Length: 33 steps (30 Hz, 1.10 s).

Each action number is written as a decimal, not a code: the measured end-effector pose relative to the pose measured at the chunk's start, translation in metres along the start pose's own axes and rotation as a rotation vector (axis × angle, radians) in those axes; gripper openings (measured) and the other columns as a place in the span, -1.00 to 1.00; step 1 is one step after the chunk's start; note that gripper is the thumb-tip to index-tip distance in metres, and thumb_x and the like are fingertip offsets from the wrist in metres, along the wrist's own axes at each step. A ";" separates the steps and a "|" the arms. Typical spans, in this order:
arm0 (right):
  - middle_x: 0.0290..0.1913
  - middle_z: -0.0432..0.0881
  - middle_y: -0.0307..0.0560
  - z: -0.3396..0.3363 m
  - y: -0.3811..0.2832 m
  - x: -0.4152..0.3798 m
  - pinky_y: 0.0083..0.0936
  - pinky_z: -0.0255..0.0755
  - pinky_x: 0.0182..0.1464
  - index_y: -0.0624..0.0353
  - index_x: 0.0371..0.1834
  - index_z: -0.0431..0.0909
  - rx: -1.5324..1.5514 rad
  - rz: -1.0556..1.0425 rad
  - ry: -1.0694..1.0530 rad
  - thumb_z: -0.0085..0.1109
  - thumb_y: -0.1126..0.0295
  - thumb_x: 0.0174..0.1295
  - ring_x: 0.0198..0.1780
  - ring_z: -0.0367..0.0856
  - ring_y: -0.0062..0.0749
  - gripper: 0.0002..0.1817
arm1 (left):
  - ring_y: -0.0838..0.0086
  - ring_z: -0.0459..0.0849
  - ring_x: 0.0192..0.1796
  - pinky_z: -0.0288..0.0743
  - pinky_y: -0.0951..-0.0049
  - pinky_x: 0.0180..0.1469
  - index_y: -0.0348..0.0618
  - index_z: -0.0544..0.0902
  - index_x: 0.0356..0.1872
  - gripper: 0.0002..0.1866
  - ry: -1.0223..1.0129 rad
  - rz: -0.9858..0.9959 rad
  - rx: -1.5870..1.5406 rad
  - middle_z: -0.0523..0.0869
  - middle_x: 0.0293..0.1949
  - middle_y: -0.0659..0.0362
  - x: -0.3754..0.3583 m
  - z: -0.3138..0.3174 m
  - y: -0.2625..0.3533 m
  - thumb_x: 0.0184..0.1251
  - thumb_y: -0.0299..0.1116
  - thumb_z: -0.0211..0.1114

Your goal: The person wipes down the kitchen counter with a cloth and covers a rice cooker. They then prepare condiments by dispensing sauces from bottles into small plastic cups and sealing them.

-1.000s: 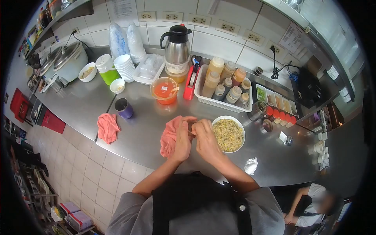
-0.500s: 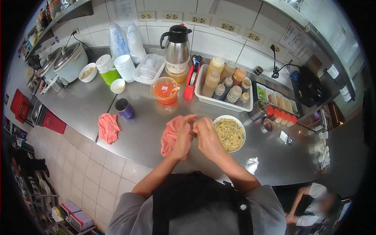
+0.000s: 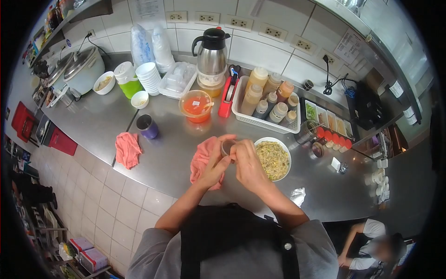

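both hands (image 3: 234, 162) grip a small cup (image 3: 227, 147) beside the bowl (image 3: 273, 159).

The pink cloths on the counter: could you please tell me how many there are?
2. One pink cloth lies loose on the steel counter, just below the purple cup. The other pink cloth lies under the left hand, beside the bowl of fried rice. Others may be hidden.

Bare counter (image 3: 176, 153) between cloths (image 3: 127, 148)
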State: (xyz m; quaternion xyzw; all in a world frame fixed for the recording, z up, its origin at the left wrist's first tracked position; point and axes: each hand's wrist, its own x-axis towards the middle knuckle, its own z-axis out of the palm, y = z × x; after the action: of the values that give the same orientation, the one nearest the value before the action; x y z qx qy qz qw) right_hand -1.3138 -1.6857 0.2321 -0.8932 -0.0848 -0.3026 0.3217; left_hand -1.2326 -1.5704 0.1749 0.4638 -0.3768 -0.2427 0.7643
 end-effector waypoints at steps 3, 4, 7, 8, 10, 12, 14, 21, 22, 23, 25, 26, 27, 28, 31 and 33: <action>-0.19 0.38 0.17 -0.003 -0.004 0.002 -0.13 0.34 0.02 0.32 -0.19 0.35 0.037 0.020 -0.015 0.01 0.78 0.06 -0.09 0.40 0.15 -0.75 | 0.43 0.43 0.18 0.32 0.40 0.25 -0.13 0.19 0.44 -0.38 -0.022 0.016 0.037 0.43 0.17 0.10 -0.001 -0.001 0.006 0.37 -0.37 0.11; -0.19 0.38 0.17 -0.003 -0.004 0.003 -0.12 0.33 0.02 0.32 -0.19 0.35 0.039 0.019 -0.017 0.00 0.78 0.05 -0.09 0.40 0.15 -0.74 | 0.42 0.43 0.20 0.31 0.38 0.28 -0.14 0.18 0.45 -0.37 -0.030 0.018 0.045 0.42 0.19 0.09 -0.001 -0.002 0.007 0.36 -0.40 0.12; -0.19 0.38 0.18 -0.004 -0.004 0.004 -0.12 0.33 0.03 0.31 -0.20 0.34 0.046 0.018 -0.023 -0.01 0.78 0.04 -0.08 0.40 0.16 -0.74 | 0.41 0.41 0.24 0.28 0.38 0.33 -0.14 0.17 0.45 -0.36 -0.038 -0.017 0.053 0.39 0.21 0.08 0.000 -0.004 0.009 0.35 -0.44 0.13; -0.19 0.38 0.18 -0.005 -0.004 0.004 -0.12 0.33 0.03 0.31 -0.20 0.34 0.051 0.018 -0.027 -0.01 0.78 0.03 -0.08 0.40 0.17 -0.73 | 0.41 0.41 0.24 0.28 0.38 0.33 -0.14 0.17 0.45 -0.36 -0.038 -0.016 0.052 0.39 0.21 0.08 0.000 -0.004 0.010 0.35 -0.44 0.13; -0.19 0.38 0.18 -0.006 -0.004 0.005 -0.12 0.33 0.03 0.31 -0.19 0.34 0.057 0.023 -0.036 -0.01 0.78 0.03 -0.08 0.40 0.17 -0.73 | 0.42 0.41 0.24 0.29 0.40 0.32 -0.14 0.17 0.45 -0.36 -0.031 -0.040 0.060 0.40 0.20 0.08 0.000 -0.003 0.010 0.34 -0.45 0.13; -0.19 0.38 0.18 -0.006 -0.004 0.005 -0.12 0.33 0.03 0.30 -0.19 0.34 0.064 0.027 -0.043 -0.01 0.78 0.04 -0.08 0.40 0.17 -0.73 | 0.42 0.43 0.22 0.32 0.40 0.28 -0.20 0.19 0.43 -0.35 -0.009 -0.026 0.111 0.38 0.21 0.07 0.001 -0.002 0.008 0.29 -0.43 0.11; -0.19 0.37 0.17 -0.006 -0.004 0.005 -0.12 0.33 0.02 0.30 -0.19 0.34 0.049 0.020 -0.041 0.00 0.78 0.03 -0.09 0.40 0.16 -0.72 | 0.43 0.44 0.19 0.36 0.41 0.24 -0.25 0.20 0.42 -0.33 0.013 -0.013 0.161 0.37 0.23 0.05 0.002 0.001 0.008 0.24 -0.42 0.09; -0.20 0.38 0.14 0.003 -0.002 0.001 -0.12 0.33 -0.02 0.30 -0.18 0.35 -0.029 -0.018 -0.021 0.08 0.76 0.01 -0.13 0.39 0.12 -0.71 | 0.44 0.43 0.17 0.32 0.45 0.22 -0.15 0.29 0.31 -0.43 0.108 -0.022 0.031 0.45 0.09 0.11 0.000 0.010 0.006 0.23 -0.44 0.13; -0.19 0.39 0.13 0.004 -0.001 0.000 -0.12 0.33 -0.04 0.30 -0.18 0.36 -0.056 -0.024 -0.022 0.09 0.75 0.00 -0.13 0.39 0.11 -0.71 | 0.45 0.43 0.15 0.32 0.46 0.19 -0.15 0.30 0.29 -0.43 0.138 -0.025 0.013 0.45 0.07 0.12 -0.001 0.011 0.004 0.20 -0.44 0.13; -0.19 0.40 0.13 0.005 -0.001 0.000 -0.13 0.33 -0.05 0.30 -0.18 0.37 -0.082 -0.030 -0.024 0.09 0.75 0.00 -0.14 0.39 0.10 -0.70 | 0.45 0.43 0.15 0.32 0.46 0.19 -0.15 0.30 0.29 -0.43 0.138 -0.026 0.013 0.45 0.07 0.12 -0.002 0.011 -0.001 0.20 -0.44 0.13; -0.18 0.41 0.12 0.005 -0.001 -0.001 -0.13 0.33 -0.06 0.29 -0.18 0.38 -0.089 -0.033 -0.022 0.09 0.74 0.00 -0.13 0.39 0.09 -0.71 | 0.46 0.43 0.15 0.31 0.45 0.18 -0.15 0.33 0.27 -0.45 0.166 -0.020 -0.084 0.46 0.06 0.14 -0.003 0.009 -0.010 0.20 -0.42 0.14; -0.18 0.41 0.12 0.005 -0.001 -0.001 -0.14 0.33 -0.07 0.28 -0.18 0.39 -0.096 -0.036 -0.022 0.09 0.73 0.00 -0.13 0.40 0.09 -0.72 | 0.46 0.43 0.15 0.31 0.45 0.18 -0.15 0.33 0.27 -0.45 0.165 -0.021 -0.083 0.46 0.06 0.14 -0.004 0.010 -0.011 0.20 -0.42 0.14; -0.18 0.41 0.12 0.006 -0.001 -0.002 -0.14 0.33 -0.07 0.28 -0.18 0.39 -0.095 -0.035 -0.021 0.09 0.73 0.00 -0.13 0.40 0.09 -0.72 | 0.46 0.44 0.14 0.31 0.45 0.19 -0.15 0.34 0.26 -0.46 0.190 -0.044 -0.103 0.47 0.05 0.14 -0.004 0.011 -0.010 0.20 -0.42 0.13; -0.18 0.42 0.11 0.006 0.000 -0.002 -0.14 0.33 -0.07 0.27 -0.19 0.40 -0.107 -0.046 -0.019 0.09 0.71 0.02 -0.13 0.40 0.08 -0.73 | 0.46 0.45 0.13 0.31 0.44 0.20 -0.16 0.36 0.25 -0.47 0.215 -0.066 -0.124 0.48 0.05 0.14 -0.005 0.012 -0.008 0.20 -0.42 0.13; -0.18 0.43 0.09 0.007 0.001 -0.003 -0.15 0.33 -0.07 0.26 -0.20 0.41 -0.133 -0.057 -0.024 0.10 0.69 0.03 -0.13 0.41 0.07 -0.75 | 0.47 0.47 0.12 0.31 0.45 0.20 -0.17 0.38 0.24 -0.48 0.228 -0.076 -0.134 0.51 0.04 0.14 -0.005 0.015 0.000 0.18 -0.43 0.11; -0.17 0.44 0.08 0.007 0.003 -0.005 -0.16 0.34 -0.08 0.25 -0.20 0.42 -0.148 -0.057 -0.030 0.10 0.68 0.03 -0.13 0.41 0.06 -0.75 | 0.46 0.48 0.11 0.31 0.46 0.20 -0.18 0.39 0.23 -0.48 0.236 -0.070 -0.154 0.54 0.03 0.14 -0.005 0.015 -0.001 0.17 -0.44 0.10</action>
State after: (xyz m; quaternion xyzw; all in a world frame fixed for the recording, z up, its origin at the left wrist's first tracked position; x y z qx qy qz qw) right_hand -1.3137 -1.6832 0.2232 -0.9161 -0.0926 -0.3037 0.2449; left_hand -1.2480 -1.5749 0.1765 0.4419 -0.2483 -0.2410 0.8276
